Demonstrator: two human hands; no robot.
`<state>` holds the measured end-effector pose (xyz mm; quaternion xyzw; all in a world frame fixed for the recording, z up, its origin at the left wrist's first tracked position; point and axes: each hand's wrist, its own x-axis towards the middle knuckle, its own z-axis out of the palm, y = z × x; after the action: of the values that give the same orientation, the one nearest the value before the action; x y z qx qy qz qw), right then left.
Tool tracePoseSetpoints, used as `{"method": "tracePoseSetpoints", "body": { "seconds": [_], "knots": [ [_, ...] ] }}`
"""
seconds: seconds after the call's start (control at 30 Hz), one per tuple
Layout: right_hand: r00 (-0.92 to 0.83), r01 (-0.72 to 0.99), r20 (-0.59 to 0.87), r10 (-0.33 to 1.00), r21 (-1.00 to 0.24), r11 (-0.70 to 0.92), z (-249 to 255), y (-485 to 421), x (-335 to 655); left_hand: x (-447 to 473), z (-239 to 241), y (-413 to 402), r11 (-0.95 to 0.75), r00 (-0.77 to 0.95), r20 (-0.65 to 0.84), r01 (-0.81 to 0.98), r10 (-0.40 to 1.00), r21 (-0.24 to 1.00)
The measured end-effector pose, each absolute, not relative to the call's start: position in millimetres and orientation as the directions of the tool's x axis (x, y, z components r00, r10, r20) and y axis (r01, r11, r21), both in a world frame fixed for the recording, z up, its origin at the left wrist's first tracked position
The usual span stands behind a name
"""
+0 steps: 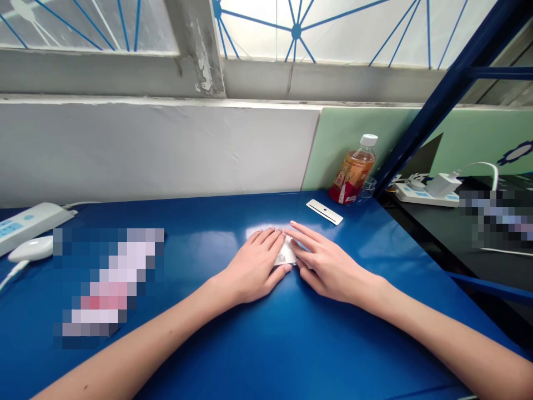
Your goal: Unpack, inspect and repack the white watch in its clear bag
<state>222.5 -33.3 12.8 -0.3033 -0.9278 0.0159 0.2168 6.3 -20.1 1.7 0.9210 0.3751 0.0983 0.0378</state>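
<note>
The counter [208, 355] is blue. The packet [286, 253] is white with a grey mark; the card [325, 212] white with a dark line and dot. The bottle [352, 175] has an orange label, red bottom and white cap. Blue spokes pattern the window [353, 41]. The power strip at far left [39, 221]: white, pale blue.

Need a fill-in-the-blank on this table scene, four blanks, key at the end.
1. The left hand and right hand partly hide an item whose visible colour is mainly ____.
2. The tabletop beneath the hands is ____.
3. The bottle stands in the ____ half of the picture.
4. The power strip on this tabletop lies at the picture's ____ edge.

Missing words: white; blue; right; left.
</note>
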Motion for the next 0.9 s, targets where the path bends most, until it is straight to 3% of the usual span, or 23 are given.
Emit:
{"method": "tracePoseSetpoints", "body": {
  "seconds": [0.13, 0.37, 0.7, 0.9],
  "knots": [
    [-0.646, 0.58, 0.472, 0.599, -0.206, 0.788, 5.8, -35.8, 218.3, 5.0, 2.2, -19.3, -0.717, 0.7, 0.156, 0.678, 0.697, 0.16],
    [-0.471, 0.588, 0.487, 0.735, -0.448, 0.673, -3.8, -25.2, 229.7, 3.3, 3.6, -19.4, -0.72, 0.699, 0.176, 0.667, 0.694, 0.191],
    [-0.541, 0.549, 0.467, 0.7, -0.434, 0.714, -4.2, -10.4, 245.4, 0.1, 8.3, -19.5, -0.775, 0.75, 0.225, 0.548, 0.622, 0.314],
    [-0.533, 0.518, 0.532, 0.657, -0.409, 0.751, -2.4, -7.0, 252.4, 0.2, 10.1, -21.5, -0.787, 0.752, 0.261, 0.519, 0.606, 0.333]
  ]
}}
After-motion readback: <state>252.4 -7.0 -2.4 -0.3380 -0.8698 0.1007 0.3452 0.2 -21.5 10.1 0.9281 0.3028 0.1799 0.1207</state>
